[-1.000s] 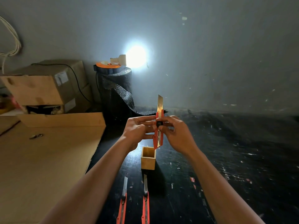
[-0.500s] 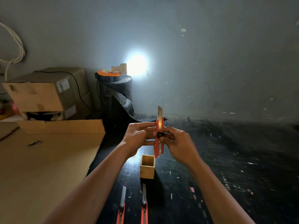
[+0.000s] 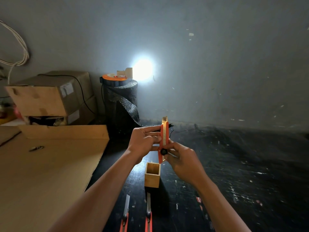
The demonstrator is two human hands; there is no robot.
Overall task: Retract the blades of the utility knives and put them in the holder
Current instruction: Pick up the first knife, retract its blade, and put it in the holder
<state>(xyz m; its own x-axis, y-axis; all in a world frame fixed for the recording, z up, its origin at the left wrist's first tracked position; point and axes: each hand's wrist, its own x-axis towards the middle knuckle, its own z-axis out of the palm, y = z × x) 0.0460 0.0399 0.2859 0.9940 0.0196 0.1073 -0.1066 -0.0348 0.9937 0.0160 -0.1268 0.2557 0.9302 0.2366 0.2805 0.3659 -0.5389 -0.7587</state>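
Note:
I hold a red utility knife [image 3: 163, 139] upright above the floor, with only a short tip of its blade showing at the top. My left hand [image 3: 143, 141] grips the upper body from the left. My right hand [image 3: 182, 159] holds the lower part, thumb by the black slider knob, which sits low on the handle. Just below stands a small square wooden holder [image 3: 152, 179], with nothing visible inside. Two more red knives lie on the dark floor near the bottom edge, one on the left [image 3: 125, 215] and one on the right [image 3: 148, 213], blades extended and pointing away from me.
A large flat cardboard sheet [image 3: 46, 169] covers the floor on the left. Stacked cardboard boxes [image 3: 50, 96] stand behind it. A black roll of bubble wrap [image 3: 121, 104] stands against the wall with a bright lamp [image 3: 142, 70] on top. Dark scuffed floor [image 3: 242, 164] extends right.
The blade has slid down into the handle, leaving only a short tip out. The black slider knob has moved down the handle with my right thumb. The view has tilted slightly upward.

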